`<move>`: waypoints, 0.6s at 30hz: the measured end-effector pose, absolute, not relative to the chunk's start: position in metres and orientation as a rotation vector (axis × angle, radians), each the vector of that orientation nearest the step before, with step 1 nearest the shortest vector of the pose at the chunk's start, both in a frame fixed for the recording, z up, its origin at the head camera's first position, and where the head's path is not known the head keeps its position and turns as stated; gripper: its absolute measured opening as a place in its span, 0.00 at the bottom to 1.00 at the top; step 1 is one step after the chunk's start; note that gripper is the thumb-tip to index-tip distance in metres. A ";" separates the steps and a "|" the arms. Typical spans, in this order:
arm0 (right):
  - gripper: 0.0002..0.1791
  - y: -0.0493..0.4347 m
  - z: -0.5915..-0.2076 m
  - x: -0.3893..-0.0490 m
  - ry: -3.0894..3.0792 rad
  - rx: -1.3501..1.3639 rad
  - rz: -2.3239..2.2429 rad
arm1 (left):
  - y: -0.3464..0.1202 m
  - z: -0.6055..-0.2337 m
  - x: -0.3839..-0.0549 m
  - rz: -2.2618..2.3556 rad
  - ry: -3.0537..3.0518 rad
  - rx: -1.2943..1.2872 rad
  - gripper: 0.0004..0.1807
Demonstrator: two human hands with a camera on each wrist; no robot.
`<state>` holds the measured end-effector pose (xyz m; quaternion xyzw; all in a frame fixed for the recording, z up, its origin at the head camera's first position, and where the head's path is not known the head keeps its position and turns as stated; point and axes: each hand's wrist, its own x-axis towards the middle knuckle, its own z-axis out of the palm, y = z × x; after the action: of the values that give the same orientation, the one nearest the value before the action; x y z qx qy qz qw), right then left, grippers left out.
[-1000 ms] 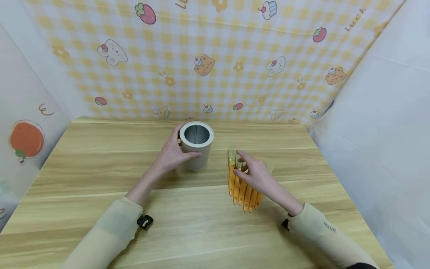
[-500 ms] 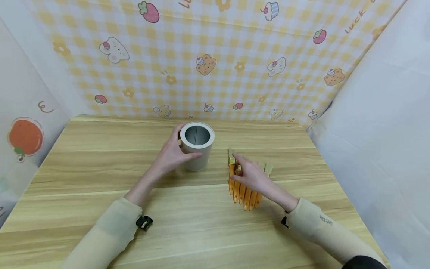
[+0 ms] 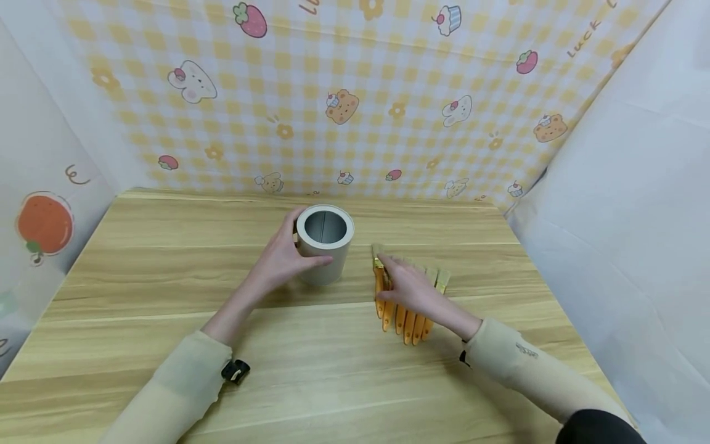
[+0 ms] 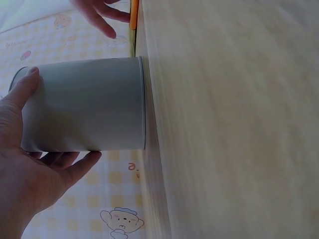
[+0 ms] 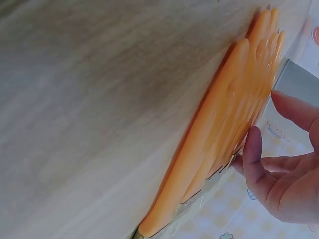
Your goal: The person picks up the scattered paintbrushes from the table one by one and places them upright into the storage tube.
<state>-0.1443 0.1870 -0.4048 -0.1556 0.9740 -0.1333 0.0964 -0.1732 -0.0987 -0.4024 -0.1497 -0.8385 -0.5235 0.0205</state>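
A light grey cylindrical can (image 3: pixel 323 266), its top open, stands upright on the wooden table. My left hand (image 3: pixel 281 256) grips its left side, thumb across the front and the other fingers round the back. In the left wrist view the left hand (image 4: pixel 30 169) holds the can (image 4: pixel 89 104) near its rim. To the right, several flat paintbrushes (image 3: pixel 408 325) with orange handles lie side by side, bristles away from me. Over the leftmost ones is my right hand (image 3: pixel 413 287), fingers spread and touching them. In the right wrist view it reaches beside the handles (image 5: pixel 224 114); its fingertip contact is partly hidden.
A yellow checked cloth (image 3: pixel 310 111) with cartoon prints hangs behind the table (image 3: pixel 310 382). White sheets (image 3: pixel 621 185) close off both sides. A black band (image 3: pixel 235 371) is at the left wrist.
My right hand has come left and down onto the paintbrushes, and the leftmost ones have shifted slightly left. My left hand stays on the can.
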 end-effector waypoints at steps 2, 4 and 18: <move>0.51 0.184 -0.405 -0.146 2.875 -0.442 -0.367 | -0.099 -0.402 -0.172 -1.631 -2.598 -0.473 0.60; 0.51 0.182 -0.406 -0.148 2.872 -0.424 -0.351 | -0.100 -0.402 -0.172 -1.631 -2.602 -0.475 0.60; 0.30 0.165 -0.407 -0.166 2.872 -0.423 -0.359 | -0.102 -0.404 -0.163 -1.644 -2.628 -0.480 0.61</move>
<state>-0.1657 0.1650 -0.4065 -0.1436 0.9761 -0.1221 0.1079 -0.1628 -0.1022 -0.4036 -0.1529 -0.8378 -0.5241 0.0027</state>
